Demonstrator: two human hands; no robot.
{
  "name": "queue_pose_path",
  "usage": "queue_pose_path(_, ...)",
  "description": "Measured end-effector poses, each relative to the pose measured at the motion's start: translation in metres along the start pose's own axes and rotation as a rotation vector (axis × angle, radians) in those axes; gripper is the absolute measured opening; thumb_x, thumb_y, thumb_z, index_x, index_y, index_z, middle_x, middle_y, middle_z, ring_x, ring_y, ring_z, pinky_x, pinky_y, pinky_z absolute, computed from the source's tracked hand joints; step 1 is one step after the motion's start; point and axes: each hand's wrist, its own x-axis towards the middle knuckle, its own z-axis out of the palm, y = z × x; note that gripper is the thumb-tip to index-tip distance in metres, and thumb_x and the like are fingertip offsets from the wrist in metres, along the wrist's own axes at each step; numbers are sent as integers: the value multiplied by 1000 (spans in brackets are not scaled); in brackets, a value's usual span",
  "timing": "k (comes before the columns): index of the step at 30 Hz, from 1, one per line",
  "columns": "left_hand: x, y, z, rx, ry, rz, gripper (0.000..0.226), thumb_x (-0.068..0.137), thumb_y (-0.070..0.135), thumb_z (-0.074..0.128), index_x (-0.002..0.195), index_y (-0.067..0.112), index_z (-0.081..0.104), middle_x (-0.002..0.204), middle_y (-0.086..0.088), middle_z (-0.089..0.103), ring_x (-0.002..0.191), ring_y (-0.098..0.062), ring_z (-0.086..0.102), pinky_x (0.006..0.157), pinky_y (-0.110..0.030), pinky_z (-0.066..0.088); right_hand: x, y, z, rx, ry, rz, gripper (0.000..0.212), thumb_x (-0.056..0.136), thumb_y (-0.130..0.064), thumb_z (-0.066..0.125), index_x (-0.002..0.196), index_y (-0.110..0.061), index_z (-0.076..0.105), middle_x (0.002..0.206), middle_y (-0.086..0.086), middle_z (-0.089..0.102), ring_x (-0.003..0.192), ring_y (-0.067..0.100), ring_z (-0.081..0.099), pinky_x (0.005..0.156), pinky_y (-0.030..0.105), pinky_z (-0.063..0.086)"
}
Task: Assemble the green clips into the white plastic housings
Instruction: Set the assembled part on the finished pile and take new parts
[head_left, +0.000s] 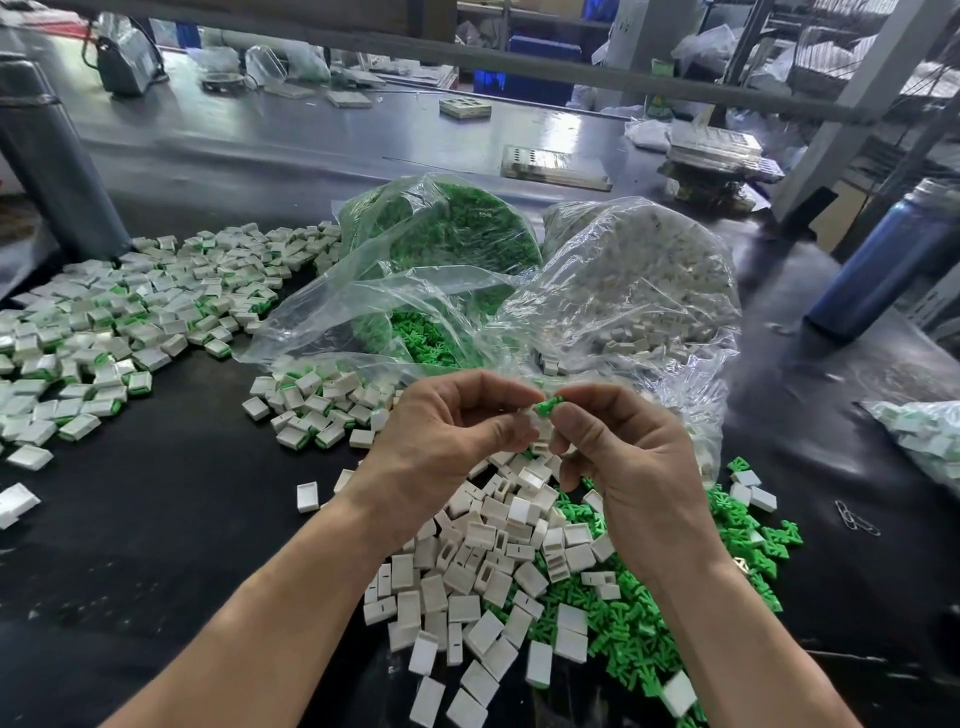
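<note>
Green clip (548, 405) sits between the two hands, raised above the desk (156, 493); the right hand (618, 447) pinches it with thumb and forefinger, and the left hand (457, 431) curls its fingers (511, 431) around a white housing (540, 434), of which only a small part shows; the clip seems to be at the mouth of the housing, but I cannot tell if it is already inside.

Both parts look like small moulded plastic; I judge them very light, stiff and rather smooth, so they can slip or spring away if squeezed on a corner; the clip has thin arms, which may bend or snap under side force; better to hold it by its thicker middle, and the housing by its two flat sides, leaving the open end free.

Loose housings (493, 561) and loose clips (634, 623) lie in a heap on the desk below the hands; finished pieces (104, 332) are spread at the left; two plastic bags, one of clips (441, 249) and one of housings (639, 275), lie behind.
</note>
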Motion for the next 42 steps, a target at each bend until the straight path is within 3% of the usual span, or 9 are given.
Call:
queue_pose_path(15, 1, -4, -1, 32, 61, 1, 18, 86, 6, 78, 104, 10, 77, 93, -7, 80, 85, -19, 76, 79, -24, 60, -5, 0, 7, -234, 27, -61, 26, 84, -25, 71, 101, -6, 70, 75, 1, 72, 58, 13, 63, 51, 21, 51)
queue_pose_path(20, 1, -6, -2, 126, 69, 24, 18, 87, 6, 79, 103, 13, 78, 94, -2, 80, 87, -18, 77, 79, -22, 60, -4, -1, 5, -316, 8, -36, 6, 92, -12, 73, 98, -9, 71, 75, 2, 72, 58, 15, 65, 52, 23, 52)
queue_pose_path(28, 0, -9, -3, 232, 44, 60, 19, 90, 2, 76, 102, 16, 79, 96, -1, 79, 93, -20, 76, 87, -34, 63, -4, 1, 1, -380, -12, -21, 2, 94, -11, 74, 94, -13, 73, 74, 4, 72, 60, 18, 67, 55, 23, 54)
queue_pose_path(31, 0, -9, -4, 256, 35, 84, 18, 89, 2, 76, 101, 14, 80, 100, 1, 77, 95, -18, 75, 85, -29, 62, -4, 2, 1, -409, -33, -23, 4, 94, -10, 74, 94, -14, 73, 74, 2, 72, 60, 15, 68, 55, 22, 55)
queue_pose_path(36, 2, -10, -2, 130, 76, 94, 19, 87, 2, 77, 102, 13, 80, 94, 0, 80, 89, -15, 77, 79, -21, 59, -5, 1, 6, -283, 0, -24, 5, 92, -12, 73, 97, -9, 73, 75, 4, 74, 63, 18, 70, 59, 24, 57)
queue_pose_path(42, 3, -14, -1, 80, 123, 103, 20, 86, -1, 79, 99, 14, 80, 89, -2, 80, 84, -17, 77, 74, -22, 59, -6, 1, 11, -201, 67, -18, 22, 84, -26, 74, 97, -8, 74, 76, 9, 75, 64, 25, 70, 63, 33, 62)
